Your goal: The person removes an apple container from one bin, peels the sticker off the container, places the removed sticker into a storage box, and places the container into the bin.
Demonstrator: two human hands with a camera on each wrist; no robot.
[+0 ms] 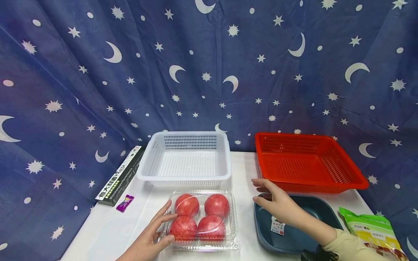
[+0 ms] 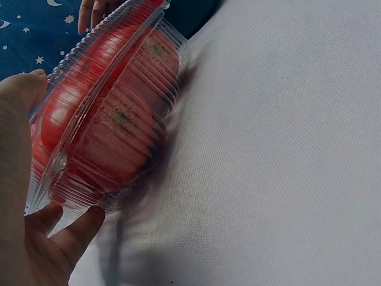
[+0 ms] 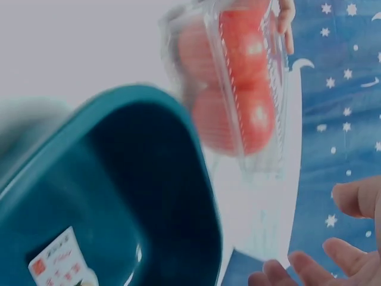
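Pale sleeve point(image 1: 351, 248) at the lower right of the head view leads to the right hand point(image 1: 281, 206), its grip apart over a dark teal basin point(image 1: 321, 214). At lower center, the left hand point(image 1: 151, 235), grip also apart, touches the left edge of a clear box point(image 1: 201, 247) holding four red fruits point(image 1: 212, 227). A white basket point(image 1: 184, 178) and red basket point(image 1: 326, 187) stand behind on the white worktop point(image 1: 242, 169).
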